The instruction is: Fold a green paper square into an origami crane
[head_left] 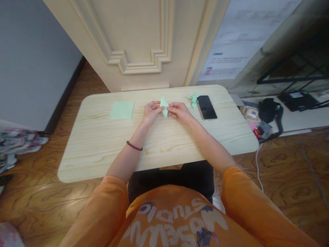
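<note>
Three pale green papers show: one folded paper piece (163, 105), pinched at its lower edges in the grip of both the left hand (151, 112) and the right hand (180, 112) just above the worktop's (159, 147) middle; one flat square sheet (122, 110) to the left; one small folded figure (194, 100) beside the single black phone (207, 107). The worktop is light wood grain with rounded corners. It stands on a wooden floor (77, 92) before a cream panelled door (138, 37). The writing on the poster (231, 48) is too blurred to read.

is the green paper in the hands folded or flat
Folded. The paper pinched between the left hand and right hand is a narrow pointed shape, unlike the flat square sheet beside them.
</note>
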A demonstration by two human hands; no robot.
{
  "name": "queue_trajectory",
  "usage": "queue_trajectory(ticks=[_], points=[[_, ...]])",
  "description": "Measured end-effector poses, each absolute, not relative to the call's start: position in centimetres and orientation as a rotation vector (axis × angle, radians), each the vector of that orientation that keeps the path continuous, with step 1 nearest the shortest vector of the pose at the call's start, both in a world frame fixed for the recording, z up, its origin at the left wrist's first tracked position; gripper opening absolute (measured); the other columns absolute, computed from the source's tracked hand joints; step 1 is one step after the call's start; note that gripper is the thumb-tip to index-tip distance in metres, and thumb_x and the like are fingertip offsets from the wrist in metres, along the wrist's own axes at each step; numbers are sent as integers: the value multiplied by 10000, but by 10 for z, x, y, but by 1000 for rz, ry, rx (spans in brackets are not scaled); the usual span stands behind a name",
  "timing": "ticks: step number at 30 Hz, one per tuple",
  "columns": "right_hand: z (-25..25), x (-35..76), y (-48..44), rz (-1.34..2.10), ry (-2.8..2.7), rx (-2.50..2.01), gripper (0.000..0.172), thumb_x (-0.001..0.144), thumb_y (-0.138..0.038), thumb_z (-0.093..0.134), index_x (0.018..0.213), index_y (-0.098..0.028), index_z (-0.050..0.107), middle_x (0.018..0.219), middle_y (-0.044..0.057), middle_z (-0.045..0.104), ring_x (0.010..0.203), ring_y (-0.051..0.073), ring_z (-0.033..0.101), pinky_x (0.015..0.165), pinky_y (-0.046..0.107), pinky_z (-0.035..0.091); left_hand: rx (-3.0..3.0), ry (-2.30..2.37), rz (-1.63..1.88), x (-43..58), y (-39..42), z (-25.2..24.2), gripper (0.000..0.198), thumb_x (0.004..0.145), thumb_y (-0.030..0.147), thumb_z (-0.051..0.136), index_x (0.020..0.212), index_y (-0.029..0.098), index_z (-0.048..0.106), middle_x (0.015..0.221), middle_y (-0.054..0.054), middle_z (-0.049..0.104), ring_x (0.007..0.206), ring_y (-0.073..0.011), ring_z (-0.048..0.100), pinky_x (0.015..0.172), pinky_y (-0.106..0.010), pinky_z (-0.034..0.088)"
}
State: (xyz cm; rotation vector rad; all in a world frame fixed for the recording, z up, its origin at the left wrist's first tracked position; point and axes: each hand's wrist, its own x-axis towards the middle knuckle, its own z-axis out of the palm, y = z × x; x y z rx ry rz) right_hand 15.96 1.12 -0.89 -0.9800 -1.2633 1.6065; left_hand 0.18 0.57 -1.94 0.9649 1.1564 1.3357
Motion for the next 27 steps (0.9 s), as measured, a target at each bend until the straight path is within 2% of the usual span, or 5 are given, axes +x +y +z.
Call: queue_trajectory(ticks=[8,13,17,22,27], points=[[-9,160,12,1623,-1226,-977,326,499,-226,843,700,-150,597,538,-42,587,451,39,440,415,174,263,896,1138,1347,2,6,-19,374,499,219,818,823,137,651,676,-11,704,608,-110,621,655,-242,477],[-8,160,11,1588,-1207,-1027,289,555,-252,820,712,-147,602,525,-43,566,444,39,423,412,175,249,917,1099,1320,2,6,-19,318,521,221,798,807,137,689,710,-16,713,635,-110,618,662,-236,470],[-7,159,10,1521,-1235,-1089,229,572,-200,792,688,-143,603,496,-46,547,431,44,418,421,184,250,954,1097,1253,2,5,-18,238,529,245,798,719,136,705,685,-10,693,625,-100,588,627,-217,442],[-4,160,9,1469,-1263,-1096,176,562,-168,753,667,-142,615,496,-48,550,431,43,405,435,196,256,966,1088,1227,2,3,-16,292,545,355,847,682,141,703,659,-8,665,599,-90,548,578,-212,408],[-3,162,10,1541,-1255,-1067,225,552,-195,763,738,-139,648,566,-25,595,475,53,432,436,196,240,908,1093,1301,2,3,-15,326,533,377,875,693,164,688,691,-1,664,628,-93,568,570,-209,414]])
